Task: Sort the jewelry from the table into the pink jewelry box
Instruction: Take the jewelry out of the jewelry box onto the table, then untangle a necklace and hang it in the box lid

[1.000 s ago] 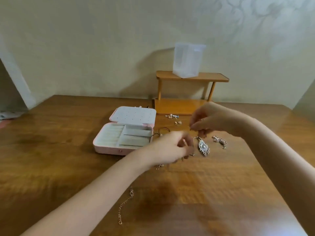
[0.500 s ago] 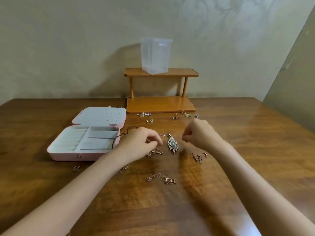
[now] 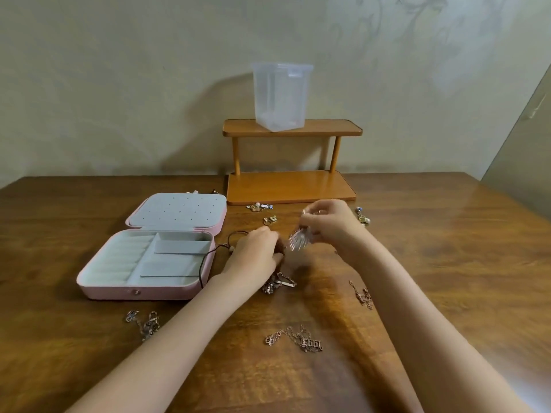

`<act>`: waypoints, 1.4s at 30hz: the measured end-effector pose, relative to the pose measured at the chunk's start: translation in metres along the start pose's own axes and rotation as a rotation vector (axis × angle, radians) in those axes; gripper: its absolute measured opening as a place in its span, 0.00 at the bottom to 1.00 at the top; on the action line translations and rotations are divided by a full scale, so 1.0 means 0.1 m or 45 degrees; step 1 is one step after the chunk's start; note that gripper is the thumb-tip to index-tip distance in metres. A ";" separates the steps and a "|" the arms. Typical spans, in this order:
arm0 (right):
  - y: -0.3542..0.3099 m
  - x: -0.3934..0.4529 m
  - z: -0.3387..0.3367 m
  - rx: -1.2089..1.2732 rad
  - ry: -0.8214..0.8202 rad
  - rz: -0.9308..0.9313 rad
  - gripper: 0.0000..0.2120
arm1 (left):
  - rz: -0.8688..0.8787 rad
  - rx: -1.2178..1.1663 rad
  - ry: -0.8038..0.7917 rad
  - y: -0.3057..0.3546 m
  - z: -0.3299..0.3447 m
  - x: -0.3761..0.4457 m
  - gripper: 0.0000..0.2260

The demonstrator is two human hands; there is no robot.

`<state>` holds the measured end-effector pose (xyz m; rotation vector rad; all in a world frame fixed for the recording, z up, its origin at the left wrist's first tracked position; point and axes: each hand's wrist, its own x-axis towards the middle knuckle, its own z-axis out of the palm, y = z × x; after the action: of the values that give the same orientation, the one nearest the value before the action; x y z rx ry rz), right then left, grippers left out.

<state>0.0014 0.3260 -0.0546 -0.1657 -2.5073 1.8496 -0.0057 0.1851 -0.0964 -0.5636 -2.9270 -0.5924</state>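
The pink jewelry box [image 3: 135, 290] lies open at the left of the table, its grey compartments holding nothing visible; a dark cord [image 3: 205, 263] drapes over its right wall. My right hand [image 3: 331, 226] pinches the chain of a silver feather pendant [image 3: 298, 241], which hangs blurred just above the table. My left hand [image 3: 256, 253] is beside the pendant, fingers curled at its chain. A gold chain pile [image 3: 278, 283] lies under my left wrist. A nameplate necklace [image 3: 298, 341] lies nearer me.
A wooden two-tier stand [image 3: 290, 186] with a clear plastic container [image 3: 280, 96] stands at the back. Small earrings [image 3: 259, 207], a ring [image 3: 269, 220], beaded charms [image 3: 362, 217], a chain [image 3: 362, 296] on the right and clasps [image 3: 146, 321] in front of the box lie scattered.
My right hand has risen and lifted the feather pendant off the table. My left hand has stayed close by the pendant's chain. The view has settled.
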 end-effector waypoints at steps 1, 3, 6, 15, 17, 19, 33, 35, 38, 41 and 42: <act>-0.05 0.01 -0.03 0.128 -0.050 -0.002 0.04 | -0.014 -0.082 0.010 -0.02 -0.02 0.00 0.06; -0.13 0.05 -0.09 0.281 -0.161 -0.002 0.06 | -0.064 -0.413 0.022 -0.01 -0.09 0.00 0.04; -0.24 0.09 -0.16 0.369 -0.296 -0.013 0.09 | -0.208 -1.210 0.035 0.04 -0.30 -0.01 0.03; -0.49 0.05 -0.10 0.035 -0.358 -0.194 0.04 | -0.173 -1.402 0.169 -0.08 -0.68 0.05 0.05; -0.52 0.04 -0.08 -0.007 -0.365 -0.227 0.05 | -0.153 -1.377 0.160 -0.10 -0.71 0.04 0.04; -0.55 0.02 -0.08 -0.077 -0.353 -0.273 0.04 | -0.128 -1.372 0.119 -0.11 -0.74 0.03 0.04; -0.58 0.03 -0.09 -0.010 -0.354 -0.137 0.08 | -0.084 -1.320 0.019 -0.19 -0.86 0.00 0.02; -0.58 0.03 -0.11 0.052 -0.369 -0.142 0.07 | -0.147 -1.508 -0.009 -0.19 -0.89 -0.01 0.02; -0.57 0.03 -0.15 0.042 -0.322 -0.140 0.07 | -0.180 -1.648 -0.140 -0.20 -0.91 -0.01 0.04; -0.55 0.05 -0.16 0.029 -0.216 -0.140 0.06 | -0.195 -1.779 -0.320 -0.17 -0.93 -0.02 0.06; -0.54 0.06 -0.16 0.011 -0.200 -0.145 0.05 | -0.203 -1.802 -0.350 -0.17 -0.93 -0.02 0.07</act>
<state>-0.0073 0.3266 0.0012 0.1254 -2.5468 1.8979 -0.0079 0.1332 -0.0171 -0.4629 -2.2493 -2.7447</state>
